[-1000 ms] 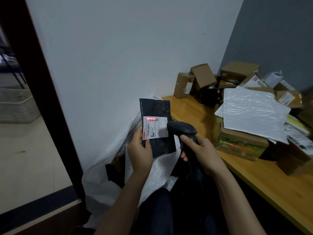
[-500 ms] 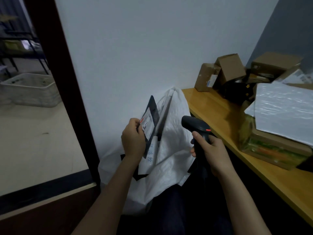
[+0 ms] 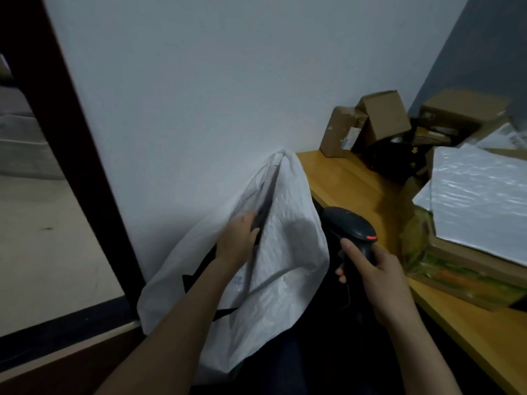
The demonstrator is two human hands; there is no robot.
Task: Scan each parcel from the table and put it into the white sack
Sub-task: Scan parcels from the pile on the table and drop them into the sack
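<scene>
**Dark parcel goes edge-on into the white sack**

A wooden worktop runs along the 3 o'clock side. It carries a white padded mailer and, at 1 o'clock, cardboard boxes. The white sack stands at centre against the wall. The left hand grips a dark flat parcel in the sack's mouth. At 4 o'clock, the right hand has its fingers wrapped round a black barcode scanner.
</scene>
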